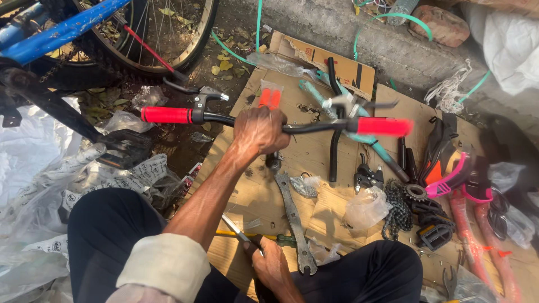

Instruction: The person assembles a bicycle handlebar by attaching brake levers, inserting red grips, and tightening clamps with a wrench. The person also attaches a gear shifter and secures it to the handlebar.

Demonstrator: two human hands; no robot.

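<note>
My left hand [259,130] grips the middle of a black bicycle handlebar [314,127], held up over the cardboard. The bar has a red grip at each end, one on the left [166,114] and one on the right [384,126], and brake levers [209,95] beside them. Low between my knees, my right hand [271,265] is closed around a thin metal tool [238,232] that points up and to the left. A long flat wrench [293,220] lies on the cardboard just right of that hand.
Flattened cardboard [337,196] carries a chain and sprocket [402,206], a black pedal [435,236], pink and black plastic parts [456,175] and clear bags. A blue bicycle frame [62,32] and wheel [168,33] stand at top left. A concrete kerb [359,33] runs behind.
</note>
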